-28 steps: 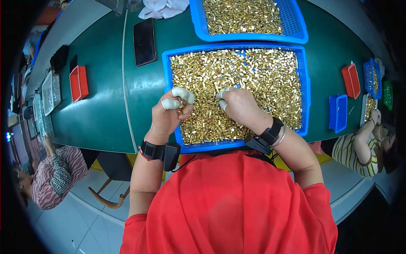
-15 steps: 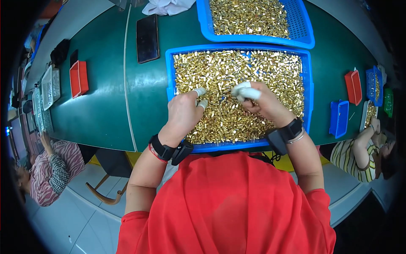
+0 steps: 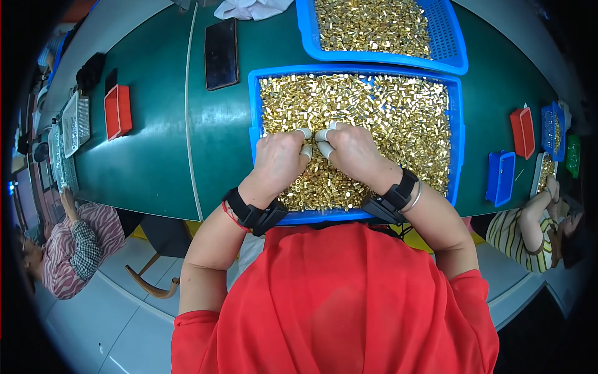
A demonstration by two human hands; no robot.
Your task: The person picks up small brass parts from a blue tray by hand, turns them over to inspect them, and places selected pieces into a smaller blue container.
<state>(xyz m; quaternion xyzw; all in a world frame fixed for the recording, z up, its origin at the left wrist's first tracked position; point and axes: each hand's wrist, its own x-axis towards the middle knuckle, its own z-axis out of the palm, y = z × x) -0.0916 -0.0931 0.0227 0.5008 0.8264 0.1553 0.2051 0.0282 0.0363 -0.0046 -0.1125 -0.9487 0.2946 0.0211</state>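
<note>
A blue plastic tray (image 3: 462, 134) in front of me holds a layer of small gold-coloured metal pieces (image 3: 398, 121), short and cylinder-like. Over its left half my left hand (image 3: 280, 159) is closed, white covers on the thumb and a fingertip, which press together. Right beside it my right hand (image 3: 358, 156) is closed too, its white-covered fingers pointing left at the left hand's fingertips. What either hand pinches, if anything, is too small or hidden to make out. Both wrists wear black straps with a dark box.
Behind the tray stands a blue basket (image 3: 450, 37) of similar pieces. A dark phone or tablet (image 3: 222, 55) lies left of it on the green table (image 3: 149, 168). Red bins (image 3: 117, 112) and a small blue bin (image 3: 500, 179) stand farther out. One person sits on each side.
My right hand has moved left across the pieces and now meets the left hand. The left hand has stayed nearly in place. The view has shifted slightly.
</note>
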